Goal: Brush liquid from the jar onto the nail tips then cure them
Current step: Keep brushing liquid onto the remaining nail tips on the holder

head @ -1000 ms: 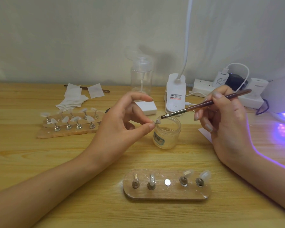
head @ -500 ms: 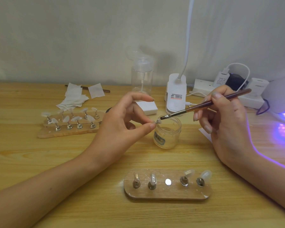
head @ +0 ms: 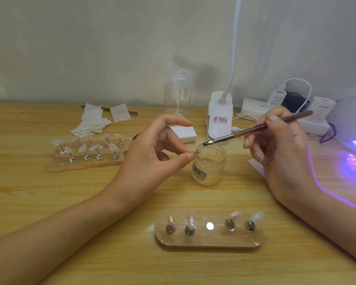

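Observation:
My left hand (head: 152,153) pinches a small nail tip on its stand (head: 198,151) between thumb and fingers, just over the rim of the open glass jar (head: 210,167). My right hand (head: 284,153) holds a brown brush (head: 255,129) like a pen, its bristles a little above and to the right of the tip. On the near wooden holder (head: 209,239) stand several nail tips on metal pegs, with one bare magnet spot in the middle. A UV lamp (head: 351,118) glows purple at the far right.
A second wooden holder (head: 86,159) with several nail tips lies at the left, with white wipes (head: 95,120) behind it. A clear pump bottle (head: 177,93), a white desk lamp base (head: 219,118) and a power strip (head: 284,114) with plugs stand along the wall.
The brush tip has lifted slightly away from the nail tip. Both hands otherwise stay in place.

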The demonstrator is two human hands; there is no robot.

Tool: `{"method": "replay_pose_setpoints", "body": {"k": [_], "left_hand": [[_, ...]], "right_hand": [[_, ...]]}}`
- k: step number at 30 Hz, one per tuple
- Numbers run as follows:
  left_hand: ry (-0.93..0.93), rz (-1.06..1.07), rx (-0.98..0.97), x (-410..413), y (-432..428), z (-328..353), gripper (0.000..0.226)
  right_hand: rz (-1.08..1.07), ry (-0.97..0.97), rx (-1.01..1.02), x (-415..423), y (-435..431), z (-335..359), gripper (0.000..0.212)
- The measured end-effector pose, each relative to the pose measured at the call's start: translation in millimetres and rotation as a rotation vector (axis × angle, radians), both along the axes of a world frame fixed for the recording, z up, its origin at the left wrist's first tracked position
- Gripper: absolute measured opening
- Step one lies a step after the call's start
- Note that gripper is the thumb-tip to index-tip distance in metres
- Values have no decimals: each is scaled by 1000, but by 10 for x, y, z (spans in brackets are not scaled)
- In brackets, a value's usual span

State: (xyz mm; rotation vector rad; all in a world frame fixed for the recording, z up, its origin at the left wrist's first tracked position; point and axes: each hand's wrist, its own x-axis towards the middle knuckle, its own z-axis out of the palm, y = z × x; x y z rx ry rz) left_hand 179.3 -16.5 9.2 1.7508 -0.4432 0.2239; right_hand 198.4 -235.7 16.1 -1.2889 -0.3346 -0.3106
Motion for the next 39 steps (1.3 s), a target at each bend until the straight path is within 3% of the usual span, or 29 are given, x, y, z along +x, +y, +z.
{"method": "replay_pose_setpoints", "body": {"k": [4,33,39], "left_hand": [[6,-5,-11,3,2,-3,44],[3,2,-16,5,-6,2,44],[1,-6,-18,5,-2,0,45]], "right_hand": [[30,-2,-87,-7,20,-15,19],[-36,9,-35,-17,1,-10,20],[4,19,-101,-4,11,-31,20]]}}
